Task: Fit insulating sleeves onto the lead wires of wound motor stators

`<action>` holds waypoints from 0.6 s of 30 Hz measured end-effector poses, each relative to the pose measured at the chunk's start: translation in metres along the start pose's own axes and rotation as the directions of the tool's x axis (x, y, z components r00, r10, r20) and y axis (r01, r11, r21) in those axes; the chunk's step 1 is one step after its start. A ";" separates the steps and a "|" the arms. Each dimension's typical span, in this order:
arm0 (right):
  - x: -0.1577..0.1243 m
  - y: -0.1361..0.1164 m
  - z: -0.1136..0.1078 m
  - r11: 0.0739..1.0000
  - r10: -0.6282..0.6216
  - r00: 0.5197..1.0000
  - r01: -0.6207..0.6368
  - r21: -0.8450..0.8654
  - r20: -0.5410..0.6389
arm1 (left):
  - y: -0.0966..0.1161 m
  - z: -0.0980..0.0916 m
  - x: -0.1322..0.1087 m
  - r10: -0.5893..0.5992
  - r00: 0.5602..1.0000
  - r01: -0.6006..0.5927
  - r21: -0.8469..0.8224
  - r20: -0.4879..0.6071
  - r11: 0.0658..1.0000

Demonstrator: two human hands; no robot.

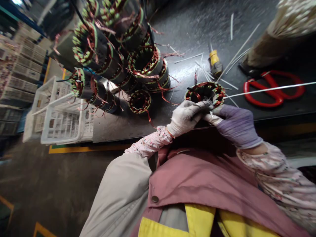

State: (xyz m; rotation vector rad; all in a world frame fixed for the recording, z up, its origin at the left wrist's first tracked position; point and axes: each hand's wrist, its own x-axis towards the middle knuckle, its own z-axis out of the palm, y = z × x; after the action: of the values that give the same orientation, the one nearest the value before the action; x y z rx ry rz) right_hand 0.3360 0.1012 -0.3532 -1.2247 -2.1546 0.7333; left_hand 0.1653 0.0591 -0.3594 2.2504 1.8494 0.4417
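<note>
A ring-shaped coil core [218,90] wound with copper wire and edged in green lies at the front of the dark table. My left hand [185,118], in a white glove, is closed at its near rim. Beside it my right hand [234,125], in a purple glove with pale fingertips, is closed too, thumb and fingers pinched at the same rim. The fingertips of both hands meet there, and what they pinch is too small to make out. A long thin white strip [266,89] runs from the core to the right edge, over the scissors.
Stacked coil cores [148,65] stand on the left of the table [192,26]. Red-handled scissors [274,89], a yellow screwdriver [214,59] and loose white strips lie right of centre. A bundle of strips [278,39] is at top right, white crates [64,121] at left.
</note>
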 end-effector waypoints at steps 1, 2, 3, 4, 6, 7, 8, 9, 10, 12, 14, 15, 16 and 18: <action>0.002 0.001 0.001 1.000 0.001 1.000 0.000 -0.029 0.022 | -0.001 0.000 0.001 0.002 1.000 -0.002 0.004 0.013 1.000; 0.003 0.002 0.000 0.998 -0.016 0.999 0.018 -0.067 0.039 | -0.001 0.001 0.001 0.004 1.000 -0.004 0.000 0.018 1.000; 0.003 0.002 -0.001 0.990 -0.047 0.998 0.052 -0.129 0.043 | -0.003 0.002 0.002 0.007 1.000 -0.007 -0.013 0.015 1.000; 0.002 0.002 -0.003 0.971 -0.086 0.996 0.090 -0.219 0.029 | -0.004 0.003 0.003 0.014 1.000 -0.014 -0.034 0.004 0.999; 0.003 -0.001 -0.008 0.883 -0.180 0.984 0.162 -0.440 -0.001 | -0.006 0.005 0.004 0.038 0.999 -0.039 -0.084 -0.021 0.996; 0.004 -0.004 -0.011 0.820 -0.228 0.974 0.192 -0.539 0.001 | -0.007 0.006 0.005 0.050 0.998 -0.053 -0.105 -0.029 0.993; 0.007 -0.006 -0.014 0.759 -0.268 0.963 0.228 -0.610 0.026 | -0.007 0.007 0.005 0.059 0.998 -0.063 -0.120 -0.034 0.991; 0.009 -0.009 -0.016 0.710 -0.302 0.950 0.277 -0.647 0.075 | -0.007 0.007 0.006 0.065 0.997 -0.070 -0.133 -0.037 0.989; 0.012 -0.011 -0.018 0.675 -0.333 0.932 0.340 -0.655 0.141 | -0.007 0.006 0.006 0.068 0.997 -0.072 -0.142 -0.038 0.987; 0.012 -0.013 -0.025 0.634 -0.424 0.873 0.476 -0.610 0.241 | -0.007 0.005 0.007 0.065 0.997 -0.070 -0.155 -0.037 0.985; 0.004 -0.014 -0.035 0.617 -0.556 0.784 0.612 -0.494 0.276 | -0.007 0.004 0.007 0.055 0.998 -0.061 -0.167 -0.035 0.984; -0.003 -0.013 -0.041 0.636 -0.599 0.755 0.651 -0.414 0.267 | -0.007 0.003 0.007 0.058 0.998 -0.064 -0.173 -0.036 0.983; -0.011 -0.012 -0.047 0.696 -0.597 0.768 0.639 -0.327 0.230 | -0.007 0.002 0.006 0.071 0.997 -0.076 -0.175 -0.036 0.982; -0.022 -0.009 -0.054 0.872 -0.443 0.888 0.459 -0.174 0.123 | -0.008 0.000 0.005 0.146 0.989 -0.149 -0.160 -0.031 0.976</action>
State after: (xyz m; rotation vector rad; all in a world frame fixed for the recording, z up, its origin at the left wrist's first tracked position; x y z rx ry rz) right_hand 0.3771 0.0880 -0.3135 -0.7343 -2.4994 0.3752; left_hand 0.1585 0.0658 -0.3617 2.2875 1.5968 0.6164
